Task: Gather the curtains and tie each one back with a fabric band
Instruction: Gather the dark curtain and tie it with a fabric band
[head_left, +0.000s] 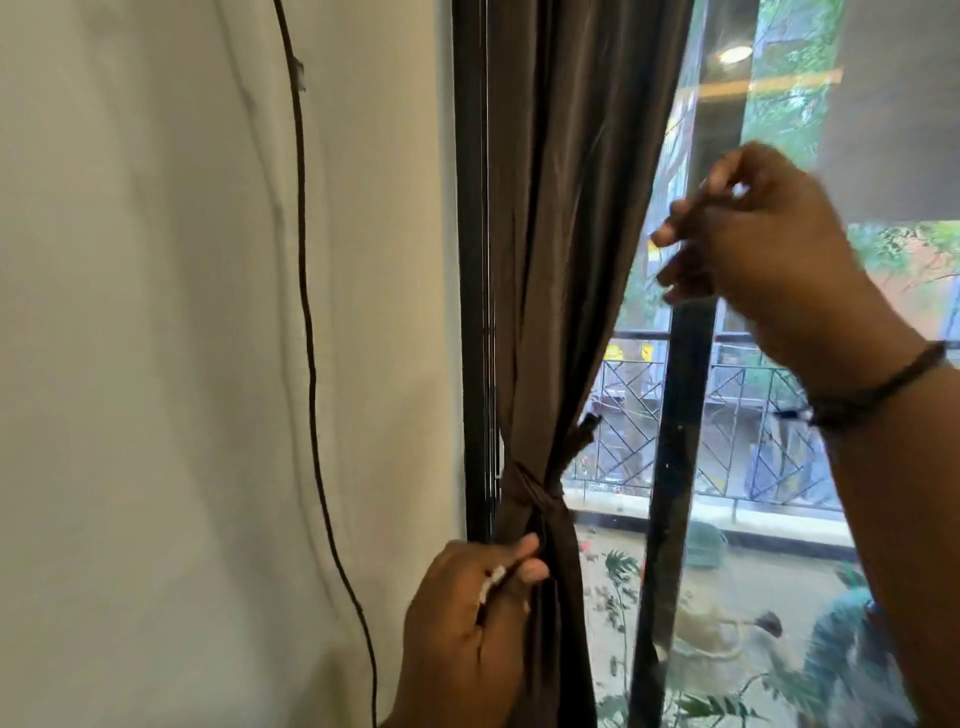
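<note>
A dark brown curtain hangs at the left side of the window, gathered into a bunch. A brown fabric band is wrapped and knotted around it low down, with one short end sticking up to the right. My left hand is below the knot, fingers pinched on the curtain's folds. My right hand is raised in front of the glass to the right of the curtain's edge, blurred, fingers curled; whether it pinches the curtain's edge I cannot tell.
A white wall with a thin black cable running down it lies to the left. The black window frame stands beside the curtain and a dark mullion crosses the glass. A grey blind hangs at top right.
</note>
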